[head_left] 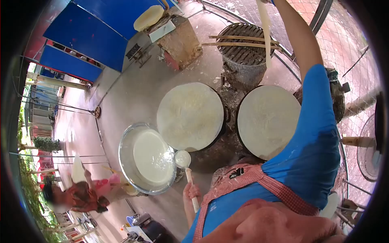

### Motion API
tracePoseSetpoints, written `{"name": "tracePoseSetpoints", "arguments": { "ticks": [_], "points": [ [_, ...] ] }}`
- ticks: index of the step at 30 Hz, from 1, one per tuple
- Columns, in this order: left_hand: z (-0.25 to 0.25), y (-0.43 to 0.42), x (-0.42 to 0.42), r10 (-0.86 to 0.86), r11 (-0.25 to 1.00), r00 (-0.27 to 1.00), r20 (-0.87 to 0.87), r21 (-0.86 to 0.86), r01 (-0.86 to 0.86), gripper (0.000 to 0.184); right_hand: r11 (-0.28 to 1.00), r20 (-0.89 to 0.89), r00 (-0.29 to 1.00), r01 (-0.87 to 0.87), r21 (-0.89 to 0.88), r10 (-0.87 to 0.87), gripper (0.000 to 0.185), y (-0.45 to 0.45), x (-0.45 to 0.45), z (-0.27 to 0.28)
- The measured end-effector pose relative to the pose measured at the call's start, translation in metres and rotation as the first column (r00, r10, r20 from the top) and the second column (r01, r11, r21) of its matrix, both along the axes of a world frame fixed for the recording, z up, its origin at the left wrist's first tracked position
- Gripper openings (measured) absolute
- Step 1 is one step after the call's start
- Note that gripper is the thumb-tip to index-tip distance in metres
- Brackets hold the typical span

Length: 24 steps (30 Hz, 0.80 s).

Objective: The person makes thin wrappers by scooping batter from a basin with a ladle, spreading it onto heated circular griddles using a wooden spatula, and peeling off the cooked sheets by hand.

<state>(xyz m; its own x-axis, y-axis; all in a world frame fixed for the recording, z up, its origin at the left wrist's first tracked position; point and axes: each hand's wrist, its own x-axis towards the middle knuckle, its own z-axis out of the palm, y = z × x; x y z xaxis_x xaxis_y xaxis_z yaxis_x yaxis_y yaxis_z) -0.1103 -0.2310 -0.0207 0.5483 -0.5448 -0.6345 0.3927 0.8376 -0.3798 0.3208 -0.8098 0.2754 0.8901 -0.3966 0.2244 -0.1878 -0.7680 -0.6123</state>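
My left hand (191, 192) is wrapped round the pale handle of a ladle (182, 159), whose bowl holds white batter. That bowl is beside the right rim of a metal basin (122, 156) of white batter. Round griddles, left (190, 115) and right (268, 121), each carry a thin pale layer. My right arm is raised at the upper right. My right hand (266, 1), mostly cut off by the top edge, holds a long, pale, flat strip (265, 32) hanging in front of the slatted round stand (242, 48).
Two long sticks (239, 44) lie across the slatted stand. A block-like stand (178, 44) bears a pale round sheet (148, 18). At the lower left is another person (81, 196). A fan (369, 148) stands at the far right beside wire mesh.
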Motion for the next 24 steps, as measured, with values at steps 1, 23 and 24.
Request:
{"name": "tracePoseSetpoints", "arguments": {
  "ticks": [1,23,24],
  "points": [
    [0.000,-0.001,-0.001,0.008,1.000,1.000,0.000,-0.002,-0.008,0.028,0.999,-0.057,0.998,0.018,-0.033,-0.020,0.017,0.002,0.006,-0.007],
    [0.005,-0.016,-0.003,0.066,0.996,0.997,0.033,0.054,-0.068,0.028,0.899,0.107,0.907,0.418,-0.128,-0.407,0.049,-0.128,-0.035,-0.407],
    [0.004,-0.014,-0.006,0.051,0.995,0.997,0.062,0.087,-0.057,0.028,0.788,-0.232,0.785,0.607,0.101,-0.575,0.044,-0.061,-0.088,-0.348]
  ]
}}
